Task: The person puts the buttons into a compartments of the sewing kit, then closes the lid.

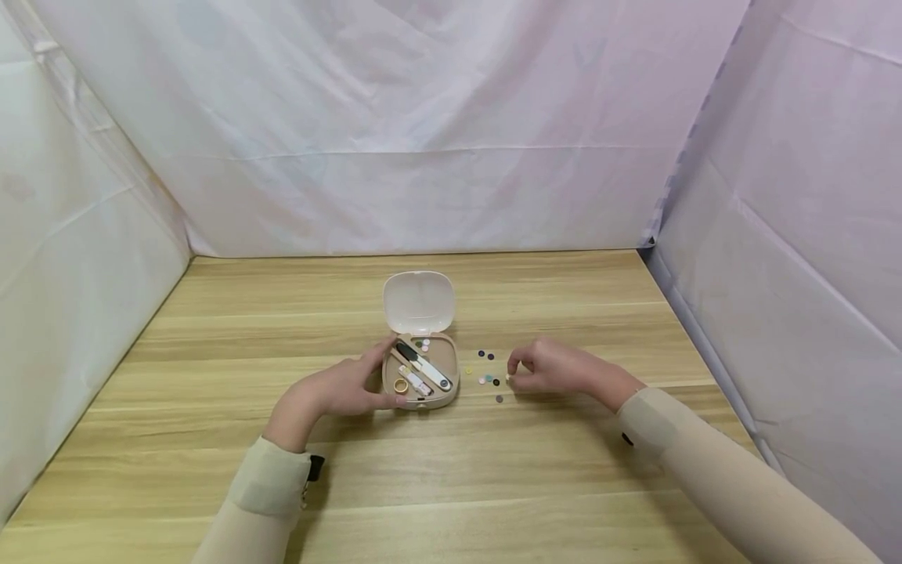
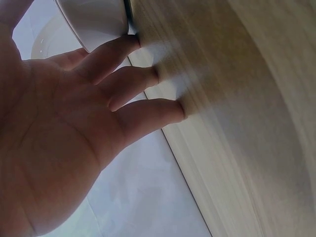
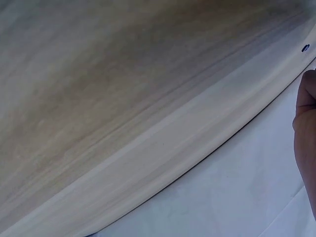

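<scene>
A beige sewing box (image 1: 456, 392) stands on the table with its lid (image 1: 419, 301) up. My left hand (image 1: 345, 385) holds the box's left side between thumb and fingers; in the left wrist view, the other fingers (image 2: 145, 112) reach down to the table. Inside lie black-and-white thread snips (image 1: 431, 371), a gold ring-shaped piece (image 1: 401, 385), a small white item (image 1: 414, 380), and a few buttons (image 1: 426, 345) in the rear compartment. My right hand (image 1: 553, 366) pinches a small pale button (image 1: 508, 378) between thumb and forefinger, right of the box.
Between box and right hand lie several loose buttons: two dark blue ones (image 1: 490, 356), a yellow one (image 1: 468, 370), a teal one (image 1: 488, 378), a white one (image 1: 482, 381), a black one (image 1: 496, 382) and a grey one (image 1: 499, 399). White cloth walls (image 1: 423, 196) surround the wooden table (image 1: 437, 486).
</scene>
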`<action>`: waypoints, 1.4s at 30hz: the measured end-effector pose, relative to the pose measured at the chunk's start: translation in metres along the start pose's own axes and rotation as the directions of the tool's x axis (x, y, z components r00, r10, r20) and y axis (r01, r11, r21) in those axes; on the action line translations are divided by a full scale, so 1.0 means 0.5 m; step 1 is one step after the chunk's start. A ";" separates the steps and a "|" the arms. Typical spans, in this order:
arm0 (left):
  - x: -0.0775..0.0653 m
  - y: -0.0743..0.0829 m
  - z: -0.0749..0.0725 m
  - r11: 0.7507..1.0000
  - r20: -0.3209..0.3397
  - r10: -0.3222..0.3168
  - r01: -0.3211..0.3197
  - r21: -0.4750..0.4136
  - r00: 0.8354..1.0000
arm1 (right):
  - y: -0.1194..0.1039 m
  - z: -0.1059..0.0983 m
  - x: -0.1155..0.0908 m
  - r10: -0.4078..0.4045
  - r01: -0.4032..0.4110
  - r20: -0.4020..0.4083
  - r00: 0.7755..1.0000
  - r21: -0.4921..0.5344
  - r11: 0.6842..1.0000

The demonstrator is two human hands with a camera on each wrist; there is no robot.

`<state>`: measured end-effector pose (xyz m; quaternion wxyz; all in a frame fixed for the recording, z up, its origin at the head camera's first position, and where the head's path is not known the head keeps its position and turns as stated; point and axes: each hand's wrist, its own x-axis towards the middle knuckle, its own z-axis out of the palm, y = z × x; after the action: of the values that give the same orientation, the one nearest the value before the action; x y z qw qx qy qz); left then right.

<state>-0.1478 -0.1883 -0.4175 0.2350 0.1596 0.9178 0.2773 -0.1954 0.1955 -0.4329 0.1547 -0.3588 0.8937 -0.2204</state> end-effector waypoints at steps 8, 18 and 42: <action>-0.003 -0.002 0.002 1.000 -0.004 0.005 -0.005 -0.001 1.000 | -0.003 -0.012 0.011 -0.007 0.007 -0.017 1.000 -0.002 1.000; -0.004 -0.002 0.000 1.000 -0.005 0.003 -0.003 -0.002 1.000 | -0.017 -0.044 0.044 -0.125 0.124 -0.098 0.987 -0.008 0.992; -0.002 -0.001 0.000 1.000 -0.004 0.009 -0.009 -0.010 1.000 | -0.075 -0.055 0.131 -0.104 0.105 -0.059 0.993 0.005 0.994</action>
<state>-0.1470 -0.1890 -0.4174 0.2326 0.1620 0.9162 0.2832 -0.2313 0.1326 -0.3982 0.1179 -0.3978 0.8770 -0.2421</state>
